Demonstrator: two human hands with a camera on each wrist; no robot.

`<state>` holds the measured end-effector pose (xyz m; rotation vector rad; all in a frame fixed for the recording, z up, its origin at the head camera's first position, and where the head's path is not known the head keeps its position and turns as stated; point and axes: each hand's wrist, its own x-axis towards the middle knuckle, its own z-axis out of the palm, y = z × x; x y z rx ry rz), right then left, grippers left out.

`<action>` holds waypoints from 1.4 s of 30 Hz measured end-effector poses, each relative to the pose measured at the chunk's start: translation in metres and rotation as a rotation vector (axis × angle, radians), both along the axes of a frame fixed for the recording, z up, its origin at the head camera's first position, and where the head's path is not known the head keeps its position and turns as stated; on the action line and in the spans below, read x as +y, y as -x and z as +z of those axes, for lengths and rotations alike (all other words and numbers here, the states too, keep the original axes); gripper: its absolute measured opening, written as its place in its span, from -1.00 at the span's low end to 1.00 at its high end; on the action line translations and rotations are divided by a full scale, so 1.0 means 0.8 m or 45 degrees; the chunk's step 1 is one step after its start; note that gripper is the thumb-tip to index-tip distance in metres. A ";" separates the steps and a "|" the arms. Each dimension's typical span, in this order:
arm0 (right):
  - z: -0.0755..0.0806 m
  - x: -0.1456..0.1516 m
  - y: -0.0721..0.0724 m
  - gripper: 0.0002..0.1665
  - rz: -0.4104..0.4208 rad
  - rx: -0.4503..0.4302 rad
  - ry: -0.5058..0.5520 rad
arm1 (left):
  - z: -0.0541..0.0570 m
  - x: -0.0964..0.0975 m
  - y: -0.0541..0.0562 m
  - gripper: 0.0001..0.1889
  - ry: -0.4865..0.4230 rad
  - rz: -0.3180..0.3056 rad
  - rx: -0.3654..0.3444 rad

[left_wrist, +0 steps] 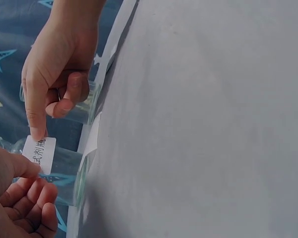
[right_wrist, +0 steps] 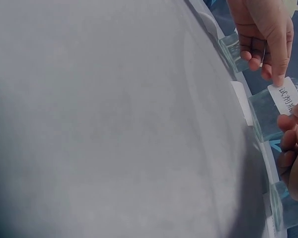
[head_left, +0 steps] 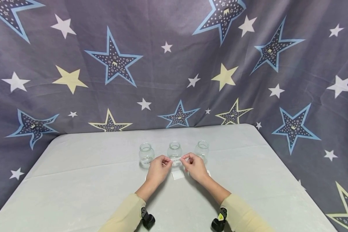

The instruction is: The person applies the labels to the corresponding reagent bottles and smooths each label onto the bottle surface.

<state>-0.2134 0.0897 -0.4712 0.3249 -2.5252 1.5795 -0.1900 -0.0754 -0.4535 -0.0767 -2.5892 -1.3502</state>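
Note:
Three clear glass jars stand in a row on the table. The middle jar (head_left: 174, 149) has a white handwritten label (head_left: 176, 160) across its front. My left hand (head_left: 158, 168) pinches one end of that label, its thumb on the edge in the left wrist view. The other end is pinched by my right hand (head_left: 195, 167), thumb and index finger together. Black writing shows on the label (right_wrist: 284, 96) in the right wrist view, where it overlaps the jar's side. The left jar (head_left: 146, 154) bears a similar white label. Partly behind my right hand is the right jar (head_left: 202, 149).
A small white piece of paper (head_left: 178, 175) lies on the table in front of the middle jar. Another white edge (head_left: 208, 173) peeks out beside my right wrist. The white-covered table (head_left: 84, 180) meets a star-patterned curtain (head_left: 150, 71) behind the jars.

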 end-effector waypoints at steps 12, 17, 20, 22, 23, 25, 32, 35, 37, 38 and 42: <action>-0.001 -0.003 0.000 -0.89 -0.017 0.002 0.015 | -0.002 0.000 0.002 -0.90 0.022 0.016 -0.035; -0.002 -0.003 0.000 -0.87 -0.032 -0.001 0.010 | -0.005 0.000 0.002 -0.90 0.019 0.020 -0.037; -0.002 -0.003 -0.001 -0.86 -0.044 0.007 0.009 | -0.005 0.000 0.001 -0.90 0.019 0.022 -0.026; -0.003 -0.003 -0.001 -0.83 -0.055 0.020 0.008 | -0.004 0.000 0.001 -0.90 0.018 0.025 -0.026; -0.003 -0.002 -0.001 -0.82 -0.060 0.021 0.012 | -0.003 0.000 0.000 -0.90 0.017 0.025 -0.028; -0.003 -0.002 -0.001 -0.80 -0.064 0.018 0.029 | -0.003 0.000 0.000 -0.89 0.017 0.027 -0.037; 0.000 -0.003 -0.003 -0.70 -0.065 0.024 0.098 | -0.001 -0.001 -0.001 -0.79 0.020 0.042 -0.052; 0.002 -0.004 -0.003 -0.65 -0.072 0.049 0.084 | -0.001 -0.001 -0.001 -0.69 0.013 0.050 -0.049; 0.002 -0.005 -0.003 -0.60 -0.059 0.058 0.080 | -0.002 -0.001 -0.001 -0.63 0.011 0.049 -0.054; 0.003 -0.006 -0.003 -0.57 -0.047 0.063 0.085 | -0.002 -0.001 -0.001 -0.60 0.010 0.047 -0.059; 0.004 -0.008 -0.001 -0.42 -0.011 0.069 0.075 | -0.002 -0.001 -0.001 -0.48 0.007 0.015 -0.076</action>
